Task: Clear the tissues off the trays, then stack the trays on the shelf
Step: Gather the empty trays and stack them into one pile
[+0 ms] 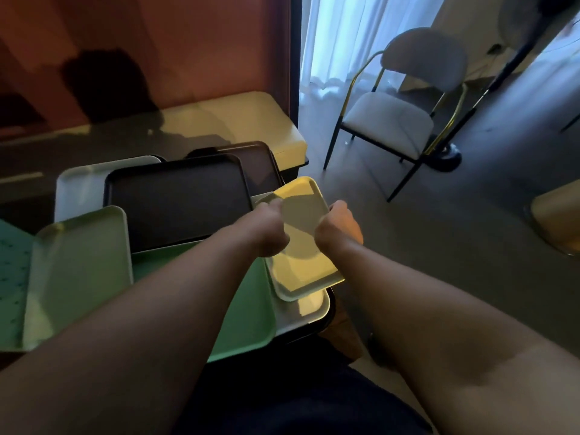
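Presently, both hands grasp one small yellow rectangular plastic tray (303,233), raised at a tilt above the right end of the dark desk (94,142). The left hand (268,229) pinches the tray's left long edge, thumb on the inner face; the right hand (340,227) curls its fingers (337,208) round the right long edge. Risk, as a judgement: the tray is tipped, with its far end high and its near end over the desk's corner, so a slack grip on either side could let it slide toward the floor or knock the trays beneath. Just under its near end lies a white tray (309,309) that overhangs the desk's corner; a bump there might push it off. Contents: the yellow tray holds nothing visible, and no tissue shows on any tray in view. Other trays lie overlapped on the desk: a large green tray (244,315), a pale green tray (78,271) at left, a black tray (179,199), a brown tray (257,164) behind it, and a pale grey tray (81,186). All appear empty. No shelf can be identified in this view. A white cushioned chair with black legs (405,102) stands well apart, near the curtain.
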The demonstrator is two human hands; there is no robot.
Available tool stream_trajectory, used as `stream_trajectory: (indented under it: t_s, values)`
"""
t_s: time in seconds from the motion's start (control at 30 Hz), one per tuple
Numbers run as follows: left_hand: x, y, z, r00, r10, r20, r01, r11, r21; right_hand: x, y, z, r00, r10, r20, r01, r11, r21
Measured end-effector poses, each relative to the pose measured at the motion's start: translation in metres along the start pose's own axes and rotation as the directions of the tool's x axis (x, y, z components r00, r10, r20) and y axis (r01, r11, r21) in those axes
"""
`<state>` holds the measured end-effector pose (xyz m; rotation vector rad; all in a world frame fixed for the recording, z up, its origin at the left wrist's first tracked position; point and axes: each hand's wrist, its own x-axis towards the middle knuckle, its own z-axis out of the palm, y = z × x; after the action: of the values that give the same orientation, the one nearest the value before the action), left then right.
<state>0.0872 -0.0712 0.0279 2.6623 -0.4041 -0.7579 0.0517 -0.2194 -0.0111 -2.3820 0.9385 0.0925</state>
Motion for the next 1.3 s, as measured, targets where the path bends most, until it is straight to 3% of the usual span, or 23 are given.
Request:
stream_trajectory:
  t_s: [0.1, 0.2, 0.3, 0.47, 0.57, 0.7, 0.83, 1.0, 1.1, 1.3]
  values:
    - [-0.005, -0.005, -0.011, 0.999, 0.011, -0.03, -0.013, 0.997, -0.07, 0.003, -0.016, -0.03, 0.993, -0.029, -0.11, 0.034, 0.998, 0.051]
    - [-0.02, -0.026, -0.029, 0.997, -0.008, -0.078, -0.002, 0.992, -0.128, -0.01, -0.05, -0.054, 0.979, -0.002, -0.203, 0.052, 0.969, 0.24]
    - [-0.047, -0.063, -0.049, 0.986, -0.035, -0.163, -0.003, 0.974, -0.225, -0.043, -0.095, -0.047, 0.993, 0.041, -0.113, 0.024, 0.857, 0.514]
    - [-0.105, -0.153, -0.065, 0.913, -0.071, -0.402, 0.003, 0.986, -0.168, -0.106, -0.149, 0.027, 0.997, -0.052, 0.063, 0.009, 0.833, 0.554]
    - [-0.132, -0.208, -0.055, 0.942, -0.07, -0.327, 0.104, 0.991, 0.088, -0.147, -0.166, 0.071, 0.971, -0.131, 0.201, -0.002, 0.832, 0.554]
    - [-0.158, -0.257, -0.034, 0.972, -0.089, -0.217, 0.17, 0.905, 0.389, -0.184, -0.175, 0.117, 0.932, -0.107, 0.345, -0.098, 0.845, 0.526]
    - [-0.177, -0.278, -0.019, 0.966, -0.172, -0.192, 0.224, 0.929, 0.294, -0.194, -0.185, 0.145, 0.912, -0.088, 0.402, -0.12, 0.878, 0.464]
    - [-0.189, -0.295, -0.011, 0.965, -0.136, -0.223, 0.186, 0.958, 0.218, -0.196, -0.201, 0.159, 0.904, -0.079, 0.42, -0.11, 0.906, 0.409]
    - [-0.19, -0.304, -0.007, 0.982, -0.129, -0.135, 0.145, 0.982, 0.118, -0.193, -0.209, 0.165, 0.903, -0.079, 0.423, -0.109, 0.909, 0.402]
    - [-0.18, -0.319, 0.002, 0.991, -0.05, -0.123, 0.067, 0.988, 0.138, -0.191, -0.224, 0.177, 0.898, -0.097, 0.43, -0.067, 0.934, 0.351]
